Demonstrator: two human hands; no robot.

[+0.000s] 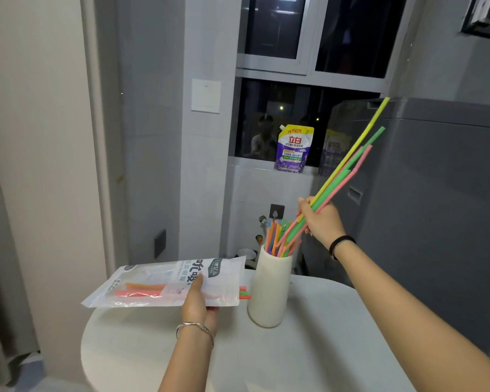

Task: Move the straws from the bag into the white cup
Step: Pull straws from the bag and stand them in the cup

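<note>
Left hand [198, 302] pinches the bag [153, 281] in its fingers [214, 309]; right hand [321, 222] curls fingers [309, 230] round straws [348, 168] reaching into the white cup [269, 292].

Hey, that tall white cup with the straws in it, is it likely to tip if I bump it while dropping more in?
Possibly: the white cup is tall and narrow, so a sideways knock near its rim might rock it. The long straws in the right hand slant down to its mouth and could lever it.

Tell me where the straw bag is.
In the head view, the straw bag sits left of the white cup, gripped by the left hand.
</note>
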